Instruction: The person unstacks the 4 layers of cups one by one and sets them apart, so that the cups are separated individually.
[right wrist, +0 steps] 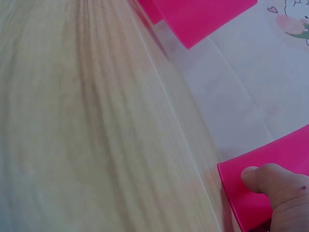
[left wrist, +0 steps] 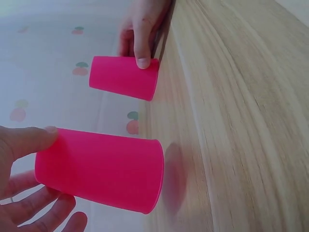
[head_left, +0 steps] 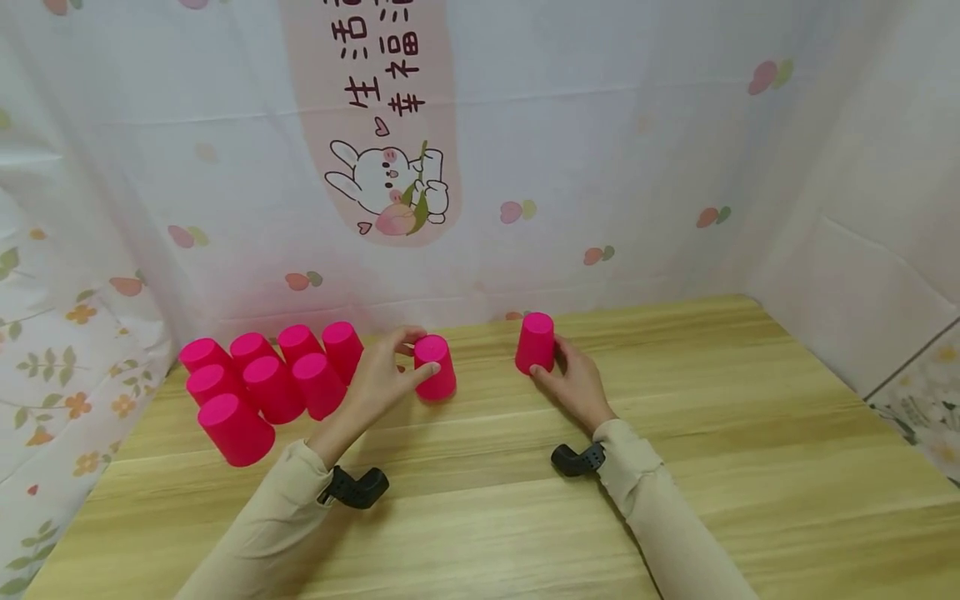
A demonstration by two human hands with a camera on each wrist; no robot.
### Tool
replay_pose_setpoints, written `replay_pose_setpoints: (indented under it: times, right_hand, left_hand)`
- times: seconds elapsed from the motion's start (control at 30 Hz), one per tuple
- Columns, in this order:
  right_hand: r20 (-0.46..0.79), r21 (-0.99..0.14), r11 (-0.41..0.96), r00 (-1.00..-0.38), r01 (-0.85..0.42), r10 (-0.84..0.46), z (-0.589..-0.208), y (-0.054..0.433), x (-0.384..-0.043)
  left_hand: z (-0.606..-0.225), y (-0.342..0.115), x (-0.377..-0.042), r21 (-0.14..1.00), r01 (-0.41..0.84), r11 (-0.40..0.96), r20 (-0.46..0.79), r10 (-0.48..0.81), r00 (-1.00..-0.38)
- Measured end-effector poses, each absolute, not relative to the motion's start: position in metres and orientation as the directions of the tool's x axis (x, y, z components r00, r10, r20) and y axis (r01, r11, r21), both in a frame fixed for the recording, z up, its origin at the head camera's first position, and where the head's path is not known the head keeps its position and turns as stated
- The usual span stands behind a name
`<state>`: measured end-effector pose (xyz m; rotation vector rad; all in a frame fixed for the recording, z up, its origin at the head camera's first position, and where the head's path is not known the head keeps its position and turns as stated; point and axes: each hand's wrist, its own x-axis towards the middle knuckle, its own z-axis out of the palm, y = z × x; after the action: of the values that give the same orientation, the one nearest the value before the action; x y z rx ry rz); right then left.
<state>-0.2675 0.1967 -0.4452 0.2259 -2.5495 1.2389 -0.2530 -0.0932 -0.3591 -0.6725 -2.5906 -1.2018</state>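
My left hand [head_left: 381,372] grips a bright pink cup [head_left: 442,379] by its narrow closed end, mouth down. In the left wrist view, the rim of that cup [left wrist: 104,169] hovers just off the wood, with a shadow beside it. To the right, my right hand [head_left: 576,385] holds a second pink cup [head_left: 534,346], also mouth down. Its thumb presses low on the side near the rim, as the right wrist view shows on that cup [right wrist: 246,203]. A gap separates the two held cups.
Several more pink cups [head_left: 273,390] stand upside down in close rows on the left of the wooden table [head_left: 480,517]. A white patterned cloth [head_left: 600,150] hangs behind the table's back edge. Black wrist mounts [head_left: 360,489] sit on both sleeves.
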Motion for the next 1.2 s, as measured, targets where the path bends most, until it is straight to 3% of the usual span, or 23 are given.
replay_pose_setpoints:
  times: [0.33, 0.6, 1.2]
  right_hand:
    - [0.329, -0.741, 0.612, -0.944, -0.277, -0.03, -0.446, 0.191, -0.27]
    - [0.323, -0.733, 0.625, -0.946, -0.266, -0.024, -0.448, 0.193, -0.269]
    - [0.321, -0.729, 0.635, -0.947, -0.255, -0.011, -0.444, 0.196, -0.267]
  left_hand:
    - [-0.363, -0.115, -0.243, 0.762, 0.376, 0.528, 0.295, 0.234, -0.926]
    - [-0.359, -0.128, -0.237, 0.751, 0.341, 0.565, 0.281, 0.194, -0.94]
    - [-0.343, -0.149, -0.222, 0.637, 0.465, 0.614, 0.44, 0.205, -0.874]
